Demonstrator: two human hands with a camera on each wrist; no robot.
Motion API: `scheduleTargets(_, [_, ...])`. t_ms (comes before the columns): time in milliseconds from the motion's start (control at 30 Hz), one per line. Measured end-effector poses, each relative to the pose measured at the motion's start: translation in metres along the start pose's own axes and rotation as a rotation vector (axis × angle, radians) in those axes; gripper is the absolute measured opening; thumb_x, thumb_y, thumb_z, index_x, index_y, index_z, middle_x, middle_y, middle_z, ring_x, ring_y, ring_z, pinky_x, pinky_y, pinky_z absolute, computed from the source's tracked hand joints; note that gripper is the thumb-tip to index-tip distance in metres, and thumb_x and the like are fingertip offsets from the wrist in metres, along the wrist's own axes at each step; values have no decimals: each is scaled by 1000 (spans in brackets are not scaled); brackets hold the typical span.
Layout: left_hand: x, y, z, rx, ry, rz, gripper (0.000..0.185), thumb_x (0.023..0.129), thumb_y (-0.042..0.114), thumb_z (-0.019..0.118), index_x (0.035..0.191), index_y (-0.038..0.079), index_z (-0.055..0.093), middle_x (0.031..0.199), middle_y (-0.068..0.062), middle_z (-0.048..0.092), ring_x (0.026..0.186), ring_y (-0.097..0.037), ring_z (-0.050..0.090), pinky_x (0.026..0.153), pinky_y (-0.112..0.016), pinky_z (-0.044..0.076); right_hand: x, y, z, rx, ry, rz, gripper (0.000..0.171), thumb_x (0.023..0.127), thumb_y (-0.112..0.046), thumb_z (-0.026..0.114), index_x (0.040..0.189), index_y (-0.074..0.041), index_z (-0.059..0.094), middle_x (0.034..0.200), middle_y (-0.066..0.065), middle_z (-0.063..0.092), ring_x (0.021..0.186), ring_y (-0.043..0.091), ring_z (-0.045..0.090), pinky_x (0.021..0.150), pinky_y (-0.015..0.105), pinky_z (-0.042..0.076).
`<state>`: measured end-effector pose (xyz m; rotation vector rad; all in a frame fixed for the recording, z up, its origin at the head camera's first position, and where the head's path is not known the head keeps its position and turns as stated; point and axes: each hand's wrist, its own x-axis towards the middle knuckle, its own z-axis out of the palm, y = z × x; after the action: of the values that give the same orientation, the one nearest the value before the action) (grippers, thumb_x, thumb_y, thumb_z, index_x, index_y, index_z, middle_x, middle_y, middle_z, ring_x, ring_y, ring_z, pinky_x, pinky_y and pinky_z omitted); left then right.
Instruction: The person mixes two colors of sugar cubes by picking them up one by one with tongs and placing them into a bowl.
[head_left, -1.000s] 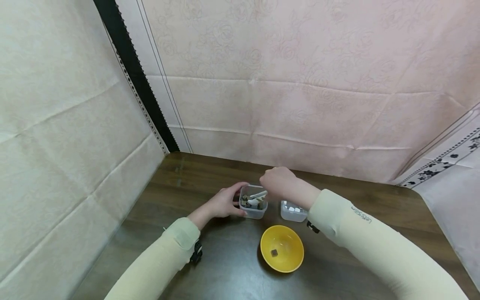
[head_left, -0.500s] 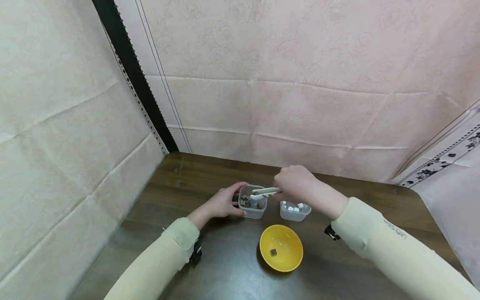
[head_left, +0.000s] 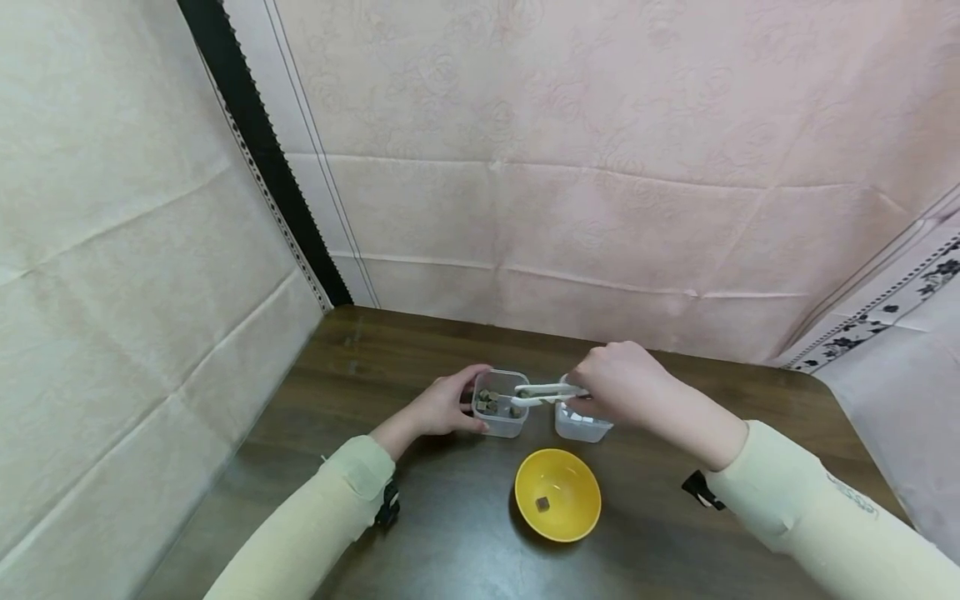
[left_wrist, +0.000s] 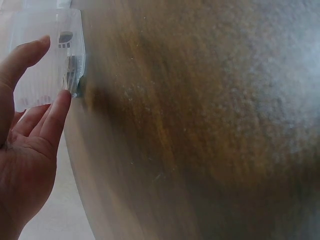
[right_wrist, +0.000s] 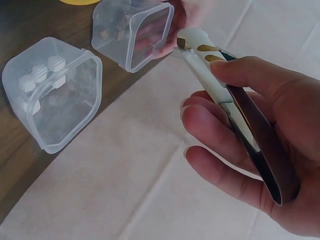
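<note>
My left hand (head_left: pixel 441 407) grips a clear plastic tub (head_left: pixel 504 428) by its side, thumb and fingers on opposite walls. Small brown cubes (head_left: pixel 487 400) lie inside it. Between the fingers and thumb of my right hand (head_left: pixel 624 383) are tongs (head_left: pixel 546 395) with white tips and dark metal handles. In the right wrist view a small brown piece (right_wrist: pixel 182 44) sits between the tips of the tongs. From the head, those tips overlap the tub's right rim. A yellow bowl (head_left: pixel 557 525) in front of the tubs has one brown cube (head_left: pixel 543 504) in it.
A second clear tub (head_left: pixel 582 430) with several white pieces (right_wrist: pixel 41 75) stands right of the first, partly under my right hand. Pale patterned cloth (head_left: pixel 570 208) hangs behind and to the left of the dark wooden table (head_left: pixel 427 517).
My right hand has moved right with the tongs, from over the left tub to over the second tub. The left hand stays on its tub.
</note>
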<state>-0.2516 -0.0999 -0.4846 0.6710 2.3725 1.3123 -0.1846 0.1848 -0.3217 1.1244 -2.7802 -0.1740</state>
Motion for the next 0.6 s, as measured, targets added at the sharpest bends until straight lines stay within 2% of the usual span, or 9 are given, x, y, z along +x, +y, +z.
scheduleTargets(100, [0, -1, 1, -2, 0, -4, 91, 85, 4, 90, 160, 21, 42, 161, -12, 48, 141, -36, 56, 104, -44, 58, -9, -1, -3, -14, 22, -6, 20, 86, -24, 88, 74, -20, 72, 58, -13, 51, 52, 7, 38, 44, 24, 33])
scheduleTargets(300, [1, -2, 0, -6, 0, 0, 91, 85, 4, 91, 160, 20, 42, 161, -12, 49, 142, -36, 55, 104, -44, 58, -28, -2, -7, 3, 80, -25, 38, 83, -20, 85, 63, -25, 53, 56, -15, 38, 52, 5, 32, 45, 24, 27])
scheduleTargets(600, [2, -2, -1, -11, -10, 12, 91, 86, 3, 90, 161, 19, 41, 163, -13, 48, 145, -36, 52, 105, -43, 58, -48, -5, -9, 1, 83, -48, 33, 80, -20, 89, 67, -25, 59, 57, -16, 43, 51, 3, 32, 44, 24, 29])
